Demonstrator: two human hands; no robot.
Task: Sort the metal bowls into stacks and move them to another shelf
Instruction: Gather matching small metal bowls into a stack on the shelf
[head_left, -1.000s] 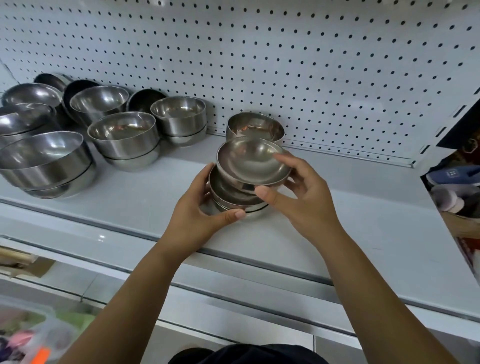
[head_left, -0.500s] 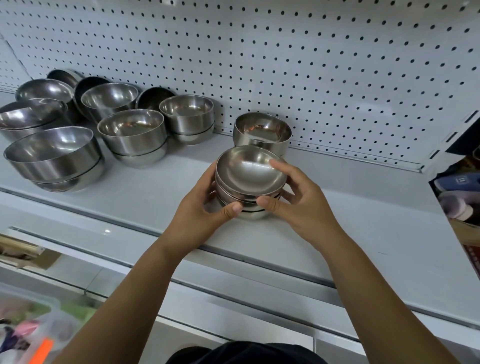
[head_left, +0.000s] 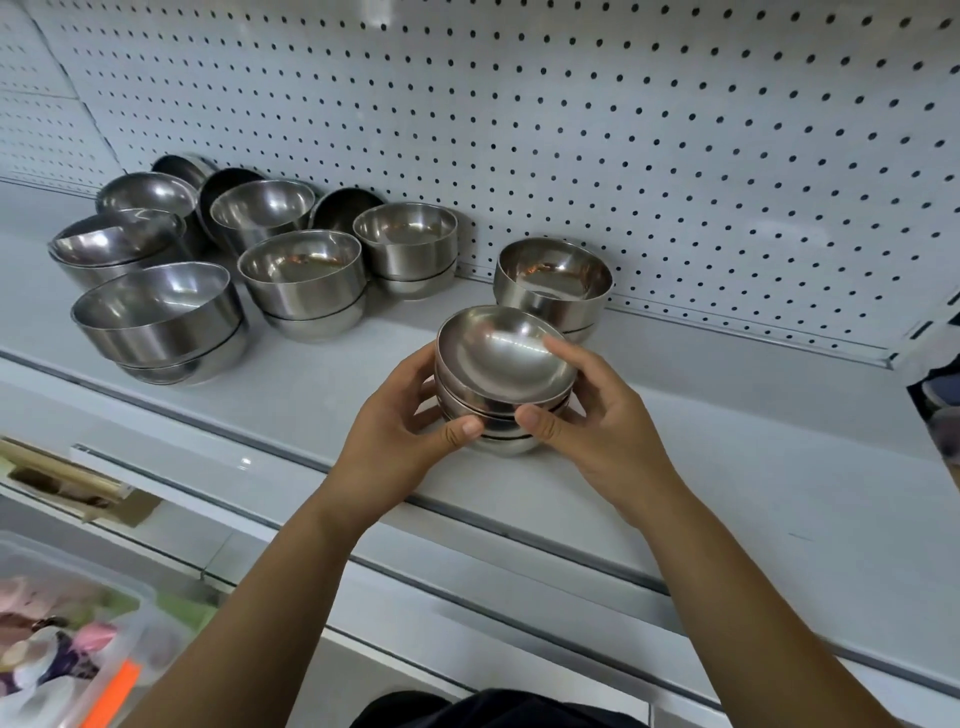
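Note:
A stack of small shallow metal bowls (head_left: 506, 364) stands on the grey shelf (head_left: 727, 441) near its front edge. My left hand (head_left: 400, 436) grips the stack from the left, thumb on its lower front. My right hand (head_left: 597, 421) grips it from the right, with fingers over the top bowl's rim and the thumb on the front. Just behind, against the pegboard, stands a stack of two deeper bowls (head_left: 553, 283). Several more stacks of larger bowls (head_left: 301, 280) crowd the shelf's left part.
A white pegboard wall (head_left: 571, 130) backs the shelf. Some bowls (head_left: 343, 208) lean on edge against it at the left. Below the shelf edge, a clear plastic bin (head_left: 67, 639) with colourful items sits at lower left. Slippers show at the far right.
The top bowl was tilted and raised a second ago; it now sits nested on the stack. Both hands have closed in around the stack. The camera view has shifted slightly.

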